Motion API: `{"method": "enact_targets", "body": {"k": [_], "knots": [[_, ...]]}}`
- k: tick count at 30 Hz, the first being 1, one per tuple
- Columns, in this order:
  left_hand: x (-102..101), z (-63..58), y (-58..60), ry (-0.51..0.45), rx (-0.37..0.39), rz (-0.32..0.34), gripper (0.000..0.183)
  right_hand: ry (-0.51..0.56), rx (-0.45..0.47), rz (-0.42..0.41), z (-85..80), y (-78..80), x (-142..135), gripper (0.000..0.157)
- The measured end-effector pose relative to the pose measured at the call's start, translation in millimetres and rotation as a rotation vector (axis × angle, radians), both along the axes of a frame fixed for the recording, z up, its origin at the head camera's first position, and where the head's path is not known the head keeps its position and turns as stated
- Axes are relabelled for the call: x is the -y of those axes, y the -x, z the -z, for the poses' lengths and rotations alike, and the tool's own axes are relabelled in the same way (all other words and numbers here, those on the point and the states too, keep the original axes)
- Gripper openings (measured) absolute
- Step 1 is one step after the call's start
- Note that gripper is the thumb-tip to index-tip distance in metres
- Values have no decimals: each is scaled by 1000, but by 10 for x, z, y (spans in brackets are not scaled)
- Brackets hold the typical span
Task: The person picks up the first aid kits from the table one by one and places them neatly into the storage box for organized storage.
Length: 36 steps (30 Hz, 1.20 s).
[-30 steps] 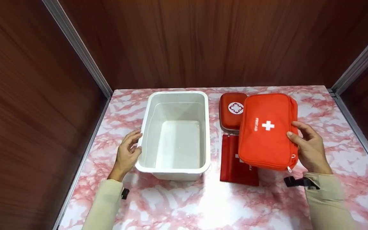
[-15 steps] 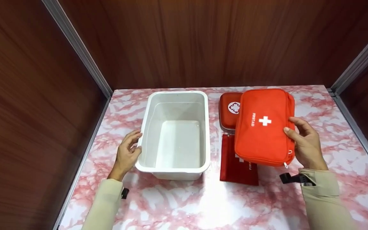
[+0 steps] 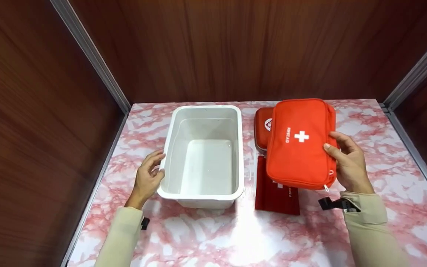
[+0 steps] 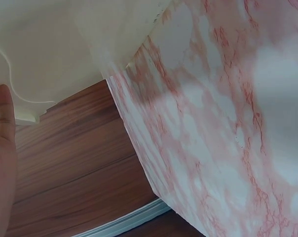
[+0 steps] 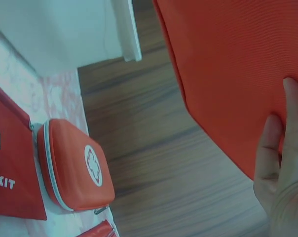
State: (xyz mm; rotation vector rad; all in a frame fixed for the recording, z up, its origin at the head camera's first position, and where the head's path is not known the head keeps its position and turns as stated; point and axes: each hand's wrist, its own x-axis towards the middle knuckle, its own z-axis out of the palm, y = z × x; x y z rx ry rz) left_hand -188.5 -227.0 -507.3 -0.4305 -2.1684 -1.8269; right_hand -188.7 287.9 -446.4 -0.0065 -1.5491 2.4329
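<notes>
On the right, my right hand [image 3: 351, 163] grips the right edge of a bright red first aid bag [image 3: 302, 144], thumb on top. The bag hangs above the table and is printed with a white cross. Beneath it, partly covered, lie a small red hard first aid case [image 3: 263, 129] and a flat dark red first aid pouch [image 3: 272, 200]. My left hand [image 3: 148, 178] holds the left rim of a white plastic bin [image 3: 209, 198]; in the left wrist view a finger [image 4: 5, 113] lies along the bin's outer wall.
The table [image 3: 198, 237] has a pink and white marbled top. Brown wood-grain panels [image 3: 213, 52] stand behind and at both sides, with metal strips [image 3: 91, 55] at the corners. Another red item [image 5: 100, 231] shows at the lower edge of the right wrist view.
The right hand has carried the red first aid bag left and a little farther back, covering more of the small case. The left hand and the bin have stayed still.
</notes>
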Motion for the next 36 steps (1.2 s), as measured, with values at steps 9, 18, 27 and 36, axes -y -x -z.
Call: {"method": "enact_targets", "body": {"k": [9, 18, 27, 36], "knots": [[0, 8, 7, -4, 5, 0, 44, 7, 5, -34, -27, 45, 126, 31], [-11, 1, 10, -7, 23, -16, 44, 16, 28, -74, -12, 77, 268, 28], [-19, -11, -6, -17, 28, -25, 44, 13, 33, -96, -72, 135, 405, 29], [-17, -21, 4, -12, 30, -23, 45, -12, 33, -92, -91, 183, 533, 29]]}}
